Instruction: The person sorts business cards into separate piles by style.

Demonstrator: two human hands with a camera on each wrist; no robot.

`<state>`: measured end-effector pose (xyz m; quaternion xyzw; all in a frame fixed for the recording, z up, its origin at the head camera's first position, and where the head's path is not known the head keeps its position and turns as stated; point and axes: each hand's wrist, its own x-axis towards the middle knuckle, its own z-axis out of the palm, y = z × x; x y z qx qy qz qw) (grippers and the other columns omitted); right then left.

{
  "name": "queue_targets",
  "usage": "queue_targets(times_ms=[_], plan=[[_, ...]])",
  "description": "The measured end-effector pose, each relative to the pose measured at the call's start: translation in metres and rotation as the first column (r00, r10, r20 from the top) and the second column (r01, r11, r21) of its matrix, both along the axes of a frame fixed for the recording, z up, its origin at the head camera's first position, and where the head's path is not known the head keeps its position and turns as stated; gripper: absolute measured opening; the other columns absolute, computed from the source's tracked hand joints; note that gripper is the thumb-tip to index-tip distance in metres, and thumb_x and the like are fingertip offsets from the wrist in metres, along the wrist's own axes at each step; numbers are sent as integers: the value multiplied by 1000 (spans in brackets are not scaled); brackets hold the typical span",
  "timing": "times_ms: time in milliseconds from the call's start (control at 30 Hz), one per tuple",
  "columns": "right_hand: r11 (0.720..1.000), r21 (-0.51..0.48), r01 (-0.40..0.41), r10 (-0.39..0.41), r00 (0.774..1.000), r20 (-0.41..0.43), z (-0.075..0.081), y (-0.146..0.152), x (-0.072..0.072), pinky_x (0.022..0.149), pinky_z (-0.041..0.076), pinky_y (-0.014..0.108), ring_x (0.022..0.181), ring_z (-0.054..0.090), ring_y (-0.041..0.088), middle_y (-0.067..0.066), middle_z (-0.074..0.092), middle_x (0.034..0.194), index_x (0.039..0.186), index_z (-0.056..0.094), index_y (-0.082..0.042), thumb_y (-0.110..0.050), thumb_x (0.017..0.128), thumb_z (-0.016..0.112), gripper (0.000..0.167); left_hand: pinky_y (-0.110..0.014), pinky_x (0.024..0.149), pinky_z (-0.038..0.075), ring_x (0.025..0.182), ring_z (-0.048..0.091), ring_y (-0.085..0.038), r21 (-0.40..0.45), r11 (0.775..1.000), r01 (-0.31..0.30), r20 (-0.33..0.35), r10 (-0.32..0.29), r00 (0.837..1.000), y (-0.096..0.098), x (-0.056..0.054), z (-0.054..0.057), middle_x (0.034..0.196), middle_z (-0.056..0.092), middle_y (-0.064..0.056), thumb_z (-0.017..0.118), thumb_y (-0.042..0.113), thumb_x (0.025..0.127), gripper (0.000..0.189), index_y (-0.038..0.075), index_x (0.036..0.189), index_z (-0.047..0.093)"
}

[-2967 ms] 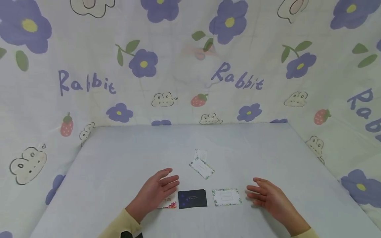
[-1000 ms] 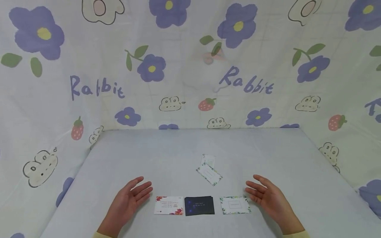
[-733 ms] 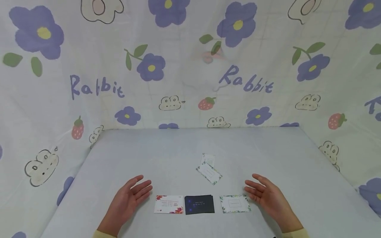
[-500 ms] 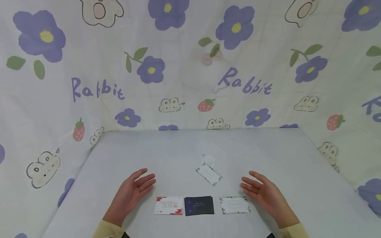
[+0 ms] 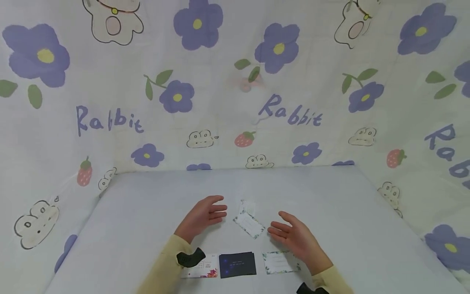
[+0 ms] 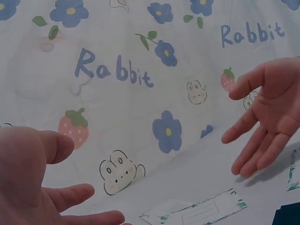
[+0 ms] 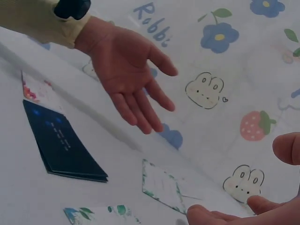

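My left hand (image 5: 201, 216) hovers left of two overlapping business cards, its fingers loosely extended and holding nothing. On their other side is my right hand (image 5: 298, 240), likewise relaxed with nothing in its grasp. The front card of this pair (image 5: 249, 225) has a green leaf border and lies slanted; it partly covers the paler card (image 5: 247, 206) behind. Nearer me lie a white card with red flowers (image 5: 210, 269), a dark blue card stack (image 5: 237, 264) and a leaf-bordered white card (image 5: 278, 263). My left sleeve and wrist strap partly hide the red-flowered card.
The cards lie on a white tabletop (image 5: 147, 204). A white cloth (image 5: 220, 110) printed with purple flowers, rabbits and strawberries hangs behind and along both sides. Dark straps (image 5: 191, 258) sit on both wrists.
Both hands have moved forward and inward, to either side of the overlapping pair. Earlier they were wider apart, beside the front row. The cards keep their arrangement, while the head view has shifted slightly.
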<state>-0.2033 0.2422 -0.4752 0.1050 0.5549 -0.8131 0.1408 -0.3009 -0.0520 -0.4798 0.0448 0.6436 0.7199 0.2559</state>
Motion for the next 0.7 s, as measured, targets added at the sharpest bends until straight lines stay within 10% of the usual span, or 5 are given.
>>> queue_targets(times_ms=[700], plan=[[988,140,69,-69,998,-2,-9,-25,4,108,51,46,133,56,42,40,34,155,159,15,3,-30,107,44,68,-37,89,54,107,65,-26,-372,928,-19,-125,-30,992,55,-8,-10,134,62,-19,54,41,103,52,5,142,53]])
